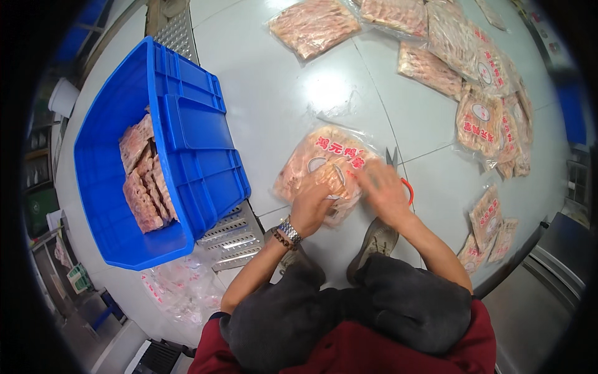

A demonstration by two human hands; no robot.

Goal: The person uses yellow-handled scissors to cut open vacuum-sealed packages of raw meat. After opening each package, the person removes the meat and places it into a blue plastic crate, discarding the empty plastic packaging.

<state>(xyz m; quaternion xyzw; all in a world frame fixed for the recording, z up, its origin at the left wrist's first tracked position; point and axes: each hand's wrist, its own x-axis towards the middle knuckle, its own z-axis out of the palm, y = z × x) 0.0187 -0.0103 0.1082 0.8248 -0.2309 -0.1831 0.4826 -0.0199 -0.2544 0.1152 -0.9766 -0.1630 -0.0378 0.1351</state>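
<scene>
Between my feet and the middle of the tiled floor lies a clear plastic bag of frozen meat pieces (299,163) with red print, flat and pale pink. My left hand (309,204), with a metal watch and a dark bead bracelet at the wrist, is closed on the bag's near side. At the bag's right edge is my right hand (387,194), slightly blurred, its fingers apart. Scissors with orange-red handles (409,191) lie just beyond and partly under my right hand, blades pointing away.
On the left a blue plastic crate (199,124), tipped toward its opening, holds unwrapped frozen slabs (146,181). It rests by a perforated metal step (233,240). Emptied plastic bags (184,287) lie below it. Several packed bags (436,68) spread across the far right, with more (486,227) nearer.
</scene>
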